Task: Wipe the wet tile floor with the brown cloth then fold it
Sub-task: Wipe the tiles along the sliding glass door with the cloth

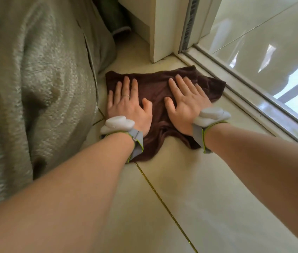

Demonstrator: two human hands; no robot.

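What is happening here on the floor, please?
A person is pressing a brown cloth flat on the tile floor with both bare hands. The left hand and the right hand lie palm down on it, fingers spread, side by side. The cloth is spread out and rumpled, not yet folded, close to a sliding door track. A grey-green blanket lies to the left.

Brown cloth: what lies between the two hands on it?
Only a bare, wrinkled stretch of the brown cloth separates the left hand from the right hand, seen in the head view.
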